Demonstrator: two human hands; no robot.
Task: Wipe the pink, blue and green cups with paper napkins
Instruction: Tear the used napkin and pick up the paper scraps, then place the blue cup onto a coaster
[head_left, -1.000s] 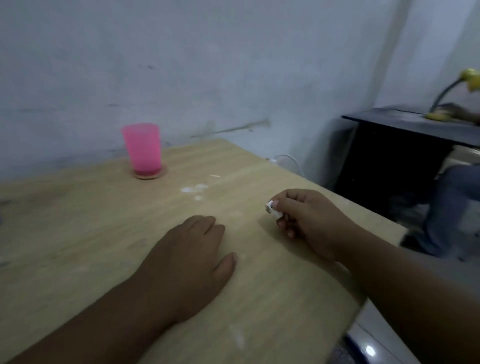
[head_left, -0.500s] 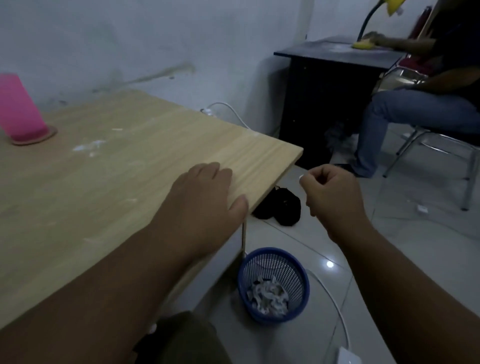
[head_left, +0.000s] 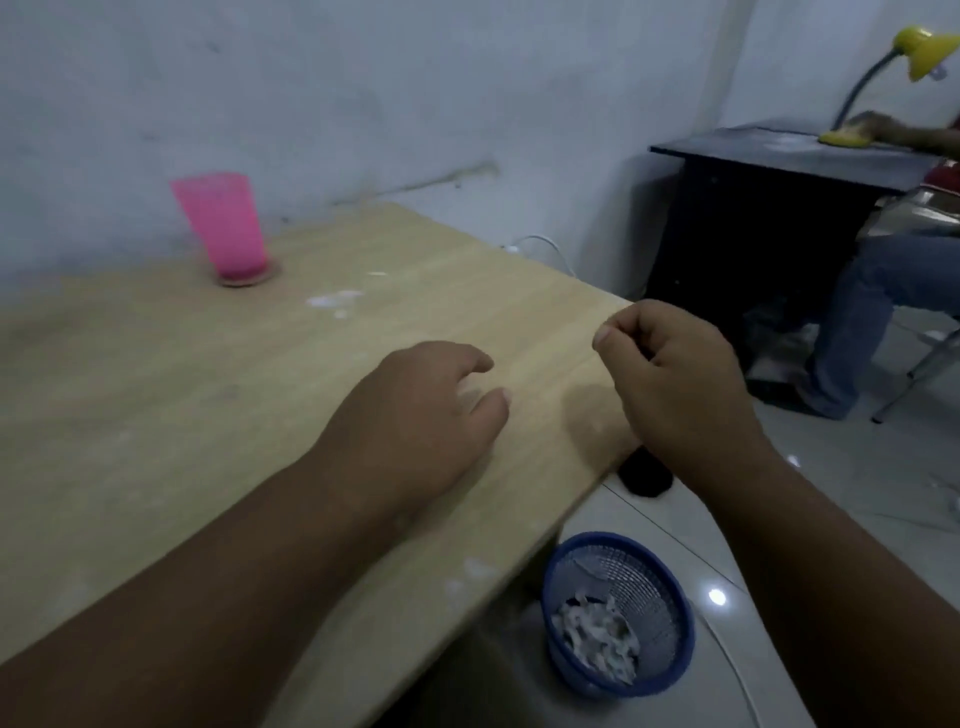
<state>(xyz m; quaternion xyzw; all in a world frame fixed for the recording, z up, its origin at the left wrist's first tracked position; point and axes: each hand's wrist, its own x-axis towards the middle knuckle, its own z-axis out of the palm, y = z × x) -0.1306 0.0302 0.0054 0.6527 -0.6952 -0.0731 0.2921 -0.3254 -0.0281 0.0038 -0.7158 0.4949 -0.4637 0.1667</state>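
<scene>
Head view, pink cup (head_left: 223, 228) at table (head_left: 130, 389) far edge, L hand (head_left: 415, 415) on table, fingers (head_left: 467, 359) relaxed, R hand (head_left: 670, 379) fingers curled, nothing seen held.

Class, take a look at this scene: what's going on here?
A person's left hand rests on a wooden table; the right hand is curled above its edge, no napkin showing in it. The pink cup stands upright on a coaster near the wall, untouched. A blue basket on the floor holds crumpled paper. No blue or green cup is in view.
</scene>
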